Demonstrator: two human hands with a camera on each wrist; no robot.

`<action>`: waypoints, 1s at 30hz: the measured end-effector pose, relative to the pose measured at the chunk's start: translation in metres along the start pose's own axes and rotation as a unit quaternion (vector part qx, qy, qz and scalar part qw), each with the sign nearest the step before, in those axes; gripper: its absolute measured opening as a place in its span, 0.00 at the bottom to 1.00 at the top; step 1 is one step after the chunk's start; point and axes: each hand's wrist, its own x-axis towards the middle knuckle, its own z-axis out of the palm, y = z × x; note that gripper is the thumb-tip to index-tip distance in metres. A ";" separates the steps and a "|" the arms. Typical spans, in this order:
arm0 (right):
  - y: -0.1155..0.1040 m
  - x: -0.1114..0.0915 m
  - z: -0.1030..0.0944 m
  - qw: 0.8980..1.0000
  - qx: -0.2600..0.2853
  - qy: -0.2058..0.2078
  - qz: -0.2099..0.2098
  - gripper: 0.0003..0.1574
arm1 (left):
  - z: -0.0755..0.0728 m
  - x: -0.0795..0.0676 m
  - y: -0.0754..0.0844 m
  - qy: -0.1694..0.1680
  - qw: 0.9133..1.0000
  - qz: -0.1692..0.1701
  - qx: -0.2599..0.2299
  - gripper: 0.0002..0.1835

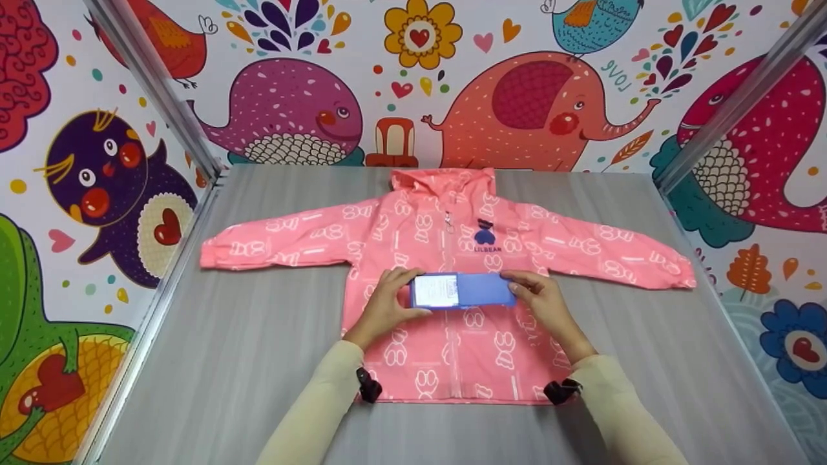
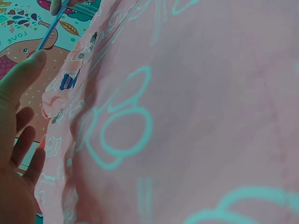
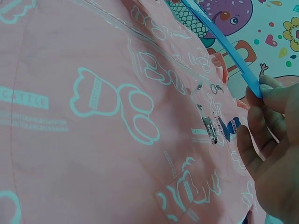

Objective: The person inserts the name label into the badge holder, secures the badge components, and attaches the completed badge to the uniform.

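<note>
A flat blue rectangular case [image 1: 481, 289] with a white printed panel on its left half is held level above a pink hooded child's jacket [image 1: 420, 361]. My left hand [image 1: 387, 303] pinches the case's left end between thumb and fingers. At the opposite end, my right hand [image 1: 546, 307] pinches the blue corner. The right wrist view shows the case [image 3: 229, 46] edge-on, thin, between thumb and forefinger, the other fingers loosely bent. In the left wrist view, the left thumb lies along its edge. The jacket lies spread front up, sleeves outstretched, hood at the far side.
A grey wood-grain table [image 1: 245, 361] carries the jacket. Printed cartoon panels [image 1: 413, 84] wall the back and both sides, with metal posts [image 1: 730, 110] at the far corners. Small black devices [image 1: 368, 385] sit at both wrists.
</note>
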 end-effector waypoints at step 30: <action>0.004 -0.004 -0.005 0.996 -0.031 -0.063 0.047 0.35 | -0.004 -0.003 -0.002 -0.015 0.999 -0.007 -0.042 0.41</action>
